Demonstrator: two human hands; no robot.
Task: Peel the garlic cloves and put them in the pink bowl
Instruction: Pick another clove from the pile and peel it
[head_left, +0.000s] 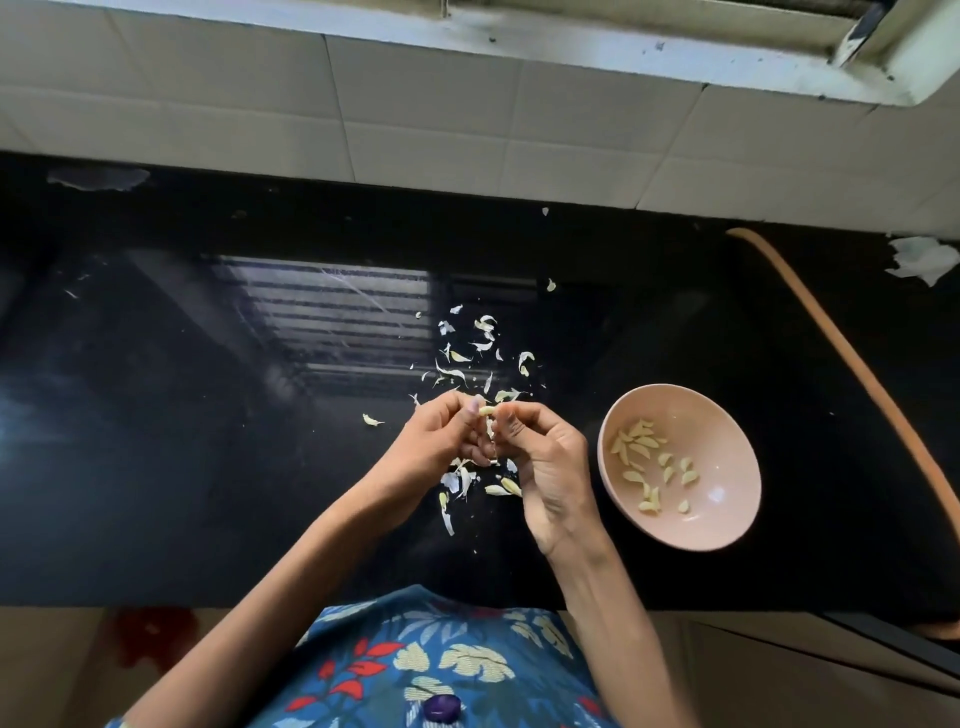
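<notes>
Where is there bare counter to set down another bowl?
Bare black counter lies left of the left hand, and a narrower strip between pink bowl and orange hose. Crowded: garlic peels around it and the right hand.

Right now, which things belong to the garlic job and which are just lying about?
Job: clove, pinched between left hand and right hand; pink bowl; peeled cloves in it; peels on the counter.

Lying about: orange hose; white scrap at far right; pale scrap at far left.
</notes>
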